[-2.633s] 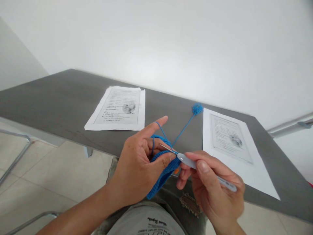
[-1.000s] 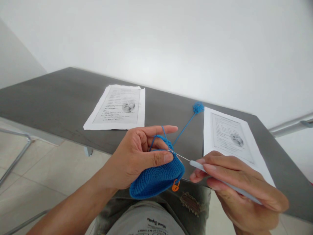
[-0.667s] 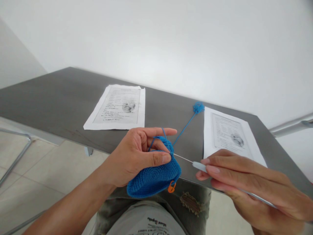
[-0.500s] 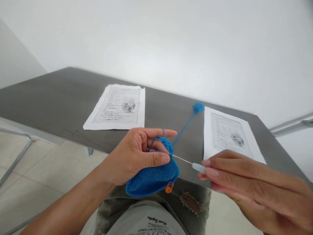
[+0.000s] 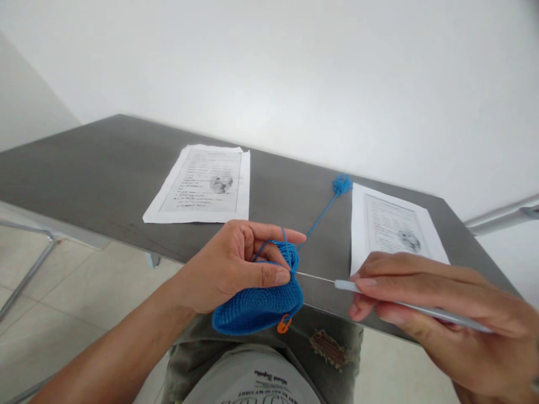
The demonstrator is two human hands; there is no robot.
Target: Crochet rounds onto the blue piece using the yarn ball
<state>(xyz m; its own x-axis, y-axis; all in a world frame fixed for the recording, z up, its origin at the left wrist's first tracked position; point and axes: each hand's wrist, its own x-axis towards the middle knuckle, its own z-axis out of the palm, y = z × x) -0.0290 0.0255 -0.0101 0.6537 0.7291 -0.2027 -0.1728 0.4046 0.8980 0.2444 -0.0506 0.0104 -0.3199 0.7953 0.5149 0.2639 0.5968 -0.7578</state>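
Pinched between the thumb and fingers of my left hand (image 5: 240,264) is a blue crochet piece (image 5: 261,306), worked in rounds. Its index finger points right with blue yarn looped over it. An orange stitch marker (image 5: 284,324) hangs from the piece's lower right edge. My right hand (image 5: 438,308) grips a crochet hook (image 5: 347,286) with a pale handle, held like a pencil. The hook's thin metal shaft reaches left to the edge of the piece by my left thumb; its tip is hidden there. From the piece, yarn runs up to a small blue yarn bundle (image 5: 342,184).
Two printed sheets lie on the dark grey table (image 5: 105,163): a left sheet (image 5: 197,185) and a right sheet (image 5: 391,224), partly behind my right hand. A white wall (image 5: 295,73) rises behind the table. My lap is under the piece.
My right hand has turned, so more of the hook's handle shows, and the hook has shifted slightly down and right. The crochet piece and marker have tipped slightly left.
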